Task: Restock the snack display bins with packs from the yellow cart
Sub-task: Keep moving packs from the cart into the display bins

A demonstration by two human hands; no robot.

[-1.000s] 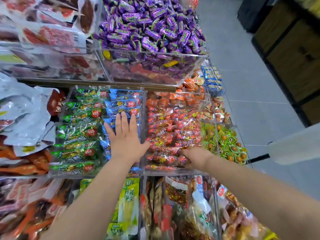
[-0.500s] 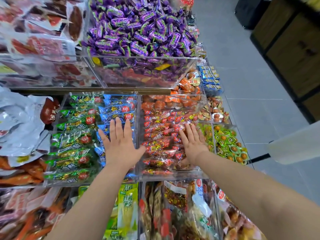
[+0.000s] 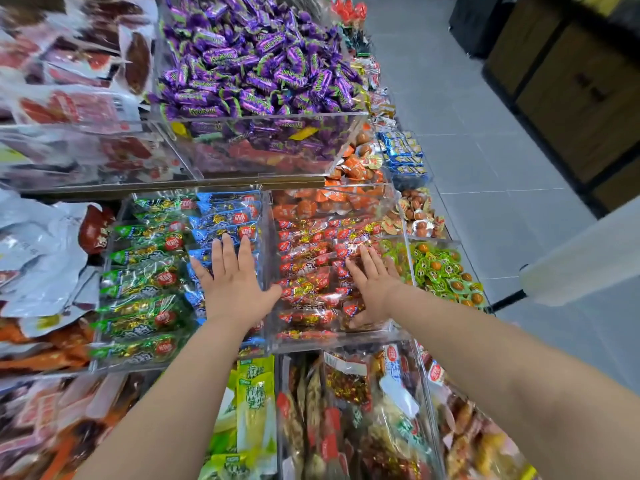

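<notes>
Left hand (image 3: 235, 282) presses flat on blue packs (image 3: 225, 216); right hand (image 3: 372, 285) lies flat on red packs (image 3: 311, 268) at its 3 o'clock. Both hold nothing; pack axes run 9-to-3.

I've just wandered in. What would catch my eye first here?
A heap of shiny purple candies fills the clear bin at top centre. Below it, two bare hands lie flat in the middle row: the left hand on blue packs, the right hand on red packs in the neighbouring bin.

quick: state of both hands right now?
Left hand: open, flat on the blue packs, holding nothing.
Right hand: open, flat on the red packs, holding nothing.
</notes>
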